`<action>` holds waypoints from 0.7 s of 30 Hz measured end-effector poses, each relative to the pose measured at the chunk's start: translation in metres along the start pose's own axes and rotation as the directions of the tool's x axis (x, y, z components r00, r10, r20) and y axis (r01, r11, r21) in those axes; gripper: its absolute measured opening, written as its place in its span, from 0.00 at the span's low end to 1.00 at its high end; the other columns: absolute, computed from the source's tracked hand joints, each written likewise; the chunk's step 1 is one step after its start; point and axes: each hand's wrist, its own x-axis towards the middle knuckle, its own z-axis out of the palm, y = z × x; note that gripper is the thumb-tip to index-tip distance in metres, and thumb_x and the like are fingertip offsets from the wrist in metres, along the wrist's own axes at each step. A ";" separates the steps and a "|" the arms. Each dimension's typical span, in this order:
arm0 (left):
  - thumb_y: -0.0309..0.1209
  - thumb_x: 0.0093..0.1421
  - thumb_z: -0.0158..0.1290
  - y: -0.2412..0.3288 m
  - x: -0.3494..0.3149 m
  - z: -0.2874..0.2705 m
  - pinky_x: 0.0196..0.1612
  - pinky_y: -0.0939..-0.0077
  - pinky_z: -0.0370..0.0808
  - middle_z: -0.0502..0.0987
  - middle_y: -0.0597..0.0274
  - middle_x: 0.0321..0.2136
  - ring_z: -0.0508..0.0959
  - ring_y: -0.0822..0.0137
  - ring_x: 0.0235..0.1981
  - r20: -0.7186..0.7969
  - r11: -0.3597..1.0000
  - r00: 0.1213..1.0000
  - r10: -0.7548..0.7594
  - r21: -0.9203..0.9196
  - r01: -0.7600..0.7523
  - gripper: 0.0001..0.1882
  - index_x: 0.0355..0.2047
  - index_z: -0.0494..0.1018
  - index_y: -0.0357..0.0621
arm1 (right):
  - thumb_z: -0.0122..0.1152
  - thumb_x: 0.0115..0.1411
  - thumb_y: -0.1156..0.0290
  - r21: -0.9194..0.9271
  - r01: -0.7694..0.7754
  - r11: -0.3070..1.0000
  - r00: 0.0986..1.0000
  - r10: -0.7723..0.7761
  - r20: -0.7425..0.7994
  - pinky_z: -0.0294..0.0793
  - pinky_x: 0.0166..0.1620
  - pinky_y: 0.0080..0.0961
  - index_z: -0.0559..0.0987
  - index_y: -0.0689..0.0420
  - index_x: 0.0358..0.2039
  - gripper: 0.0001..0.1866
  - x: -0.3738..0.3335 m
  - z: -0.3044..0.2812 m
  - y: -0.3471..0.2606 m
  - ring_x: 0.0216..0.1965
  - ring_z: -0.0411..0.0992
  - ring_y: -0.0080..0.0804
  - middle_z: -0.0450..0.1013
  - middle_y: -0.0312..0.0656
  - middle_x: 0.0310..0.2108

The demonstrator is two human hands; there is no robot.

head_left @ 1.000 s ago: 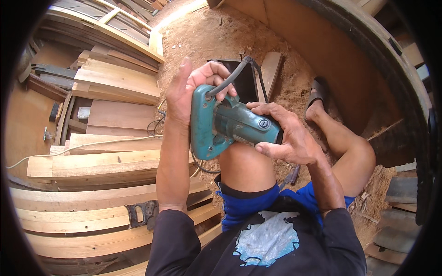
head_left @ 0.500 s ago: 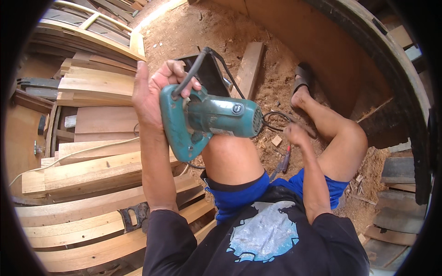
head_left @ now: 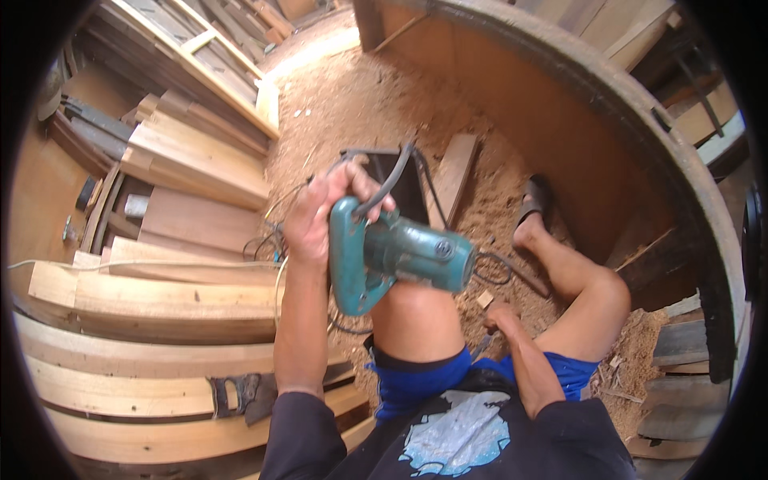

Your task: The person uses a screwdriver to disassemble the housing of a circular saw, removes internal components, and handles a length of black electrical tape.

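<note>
My left hand is raised, its fingers wrapped around the looped handle of a green corded power tool. The tool's round motor housing points right, above my knee. A thick grey cord curves from the handle, and a black plate shows behind it. Low between my legs, my right hand is closed. What it grips, if anything, is hidden; a thin bluish-grey piece shows just below it. A small wood block sits beside its fingers, on the sawdust or touching them; I cannot tell which.
Stacked planks fill the left side, with a hand saw lying on them. A large curved wooden panel stands on the right. One loose board lies on the sawdust-covered floor. Dark curved wood pieces are stacked at right.
My left hand and the power tool have shifted right and lower in view. My right hand has dropped toward my lap, and the red-and-dark handle seen below it is now hidden. The view has turned somewhat.
</note>
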 end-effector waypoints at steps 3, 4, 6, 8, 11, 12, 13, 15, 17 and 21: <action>0.62 0.68 0.42 -0.003 0.000 0.013 0.51 0.66 0.72 0.76 0.49 0.28 0.77 0.60 0.36 -0.008 0.989 0.998 0.066 -0.129 -0.066 0.34 0.35 0.69 0.37 | 0.64 0.58 0.62 0.115 0.023 0.993 0.983 -0.002 -0.183 0.80 0.52 0.45 0.83 0.57 0.50 0.21 -0.069 -0.055 0.017 0.52 0.80 0.51 0.80 0.54 0.51; 0.63 0.69 0.40 -0.009 0.007 0.017 0.51 0.66 0.71 0.76 0.49 0.28 0.77 0.60 0.35 0.045 0.983 0.997 0.070 -0.172 -0.061 0.34 0.34 0.69 0.39 | 0.63 0.61 0.60 0.226 0.032 0.974 0.941 0.047 -0.334 0.79 0.52 0.46 0.80 0.58 0.51 0.21 -0.091 -0.068 0.035 0.51 0.80 0.53 0.80 0.56 0.49; 0.64 0.69 0.38 -0.003 0.005 0.016 0.51 0.66 0.71 0.76 0.48 0.28 0.77 0.61 0.35 0.062 0.983 0.996 0.071 -0.172 -0.060 0.34 0.32 0.68 0.41 | 0.59 0.66 0.61 0.383 0.172 0.908 0.841 0.067 -0.537 0.77 0.50 0.46 0.76 0.59 0.51 0.18 -0.146 -0.101 0.039 0.46 0.79 0.56 0.80 0.58 0.43; 0.64 0.71 0.33 -0.006 0.013 0.019 0.48 0.69 0.71 0.76 0.49 0.27 0.76 0.61 0.34 0.077 0.994 0.996 -0.032 -0.103 0.040 0.35 0.30 0.67 0.43 | 0.57 0.68 0.66 0.452 0.349 0.821 0.694 0.097 -0.713 0.77 0.48 0.43 0.76 0.60 0.50 0.14 -0.195 -0.123 0.059 0.41 0.80 0.51 0.79 0.55 0.37; 0.64 0.72 0.29 -0.009 0.024 0.024 0.46 0.69 0.71 0.75 0.50 0.26 0.77 0.61 0.32 0.044 0.986 0.995 -0.085 -0.138 0.091 0.36 0.28 0.67 0.44 | 0.56 0.66 0.77 0.651 0.562 0.510 0.648 0.218 -0.730 0.77 0.47 0.31 0.78 0.61 0.52 0.15 -0.252 -0.154 0.071 0.42 0.78 0.34 0.79 0.45 0.38; 0.64 0.72 0.29 -0.006 0.023 0.023 0.45 0.69 0.71 0.75 0.50 0.25 0.77 0.61 0.32 0.023 0.982 0.995 -0.101 -0.156 0.103 0.36 0.28 0.67 0.44 | 0.56 0.64 0.81 0.482 0.725 0.492 0.492 0.119 -0.862 0.76 0.49 0.27 0.77 0.63 0.55 0.18 -0.270 -0.158 0.067 0.44 0.77 0.29 0.80 0.42 0.41; 0.64 0.72 0.30 -0.005 0.023 0.022 0.45 0.67 0.72 0.74 0.50 0.24 0.77 0.59 0.31 0.006 0.983 0.995 -0.101 -0.150 0.101 0.36 0.27 0.67 0.44 | 0.58 0.62 0.82 0.378 0.804 0.459 0.389 0.074 -0.918 0.76 0.50 0.27 0.77 0.64 0.55 0.20 -0.283 -0.160 0.061 0.44 0.77 0.30 0.80 0.42 0.42; 0.65 0.71 0.31 -0.003 0.021 0.020 0.46 0.66 0.72 0.74 0.50 0.23 0.76 0.59 0.31 -0.004 0.983 0.994 -0.107 -0.154 0.105 0.36 0.27 0.67 0.44 | 0.60 0.61 0.83 0.280 0.869 0.409 0.294 0.029 -0.955 0.76 0.51 0.27 0.77 0.64 0.56 0.21 -0.298 -0.161 0.047 0.44 0.78 0.31 0.81 0.42 0.42; 0.68 0.69 0.34 -0.003 0.019 0.017 0.48 0.64 0.72 0.73 0.51 0.23 0.76 0.58 0.32 0.024 0.983 0.996 -0.089 -0.161 0.092 0.37 0.28 0.66 0.44 | 0.64 0.57 0.84 0.055 0.905 0.422 0.124 -0.137 -0.983 0.77 0.49 0.30 0.78 0.64 0.57 0.24 -0.308 -0.163 0.037 0.42 0.79 0.36 0.81 0.44 0.41; 0.73 0.65 0.35 -0.001 0.019 0.025 0.50 0.64 0.71 0.73 0.51 0.24 0.75 0.58 0.33 0.037 0.984 0.996 -0.086 -0.154 0.091 0.39 0.31 0.65 0.44 | 0.67 0.54 0.85 -0.194 0.869 0.456 -0.068 -0.278 -0.958 0.77 0.41 0.33 0.79 0.61 0.57 0.27 -0.320 -0.179 0.015 0.37 0.78 0.42 0.80 0.48 0.38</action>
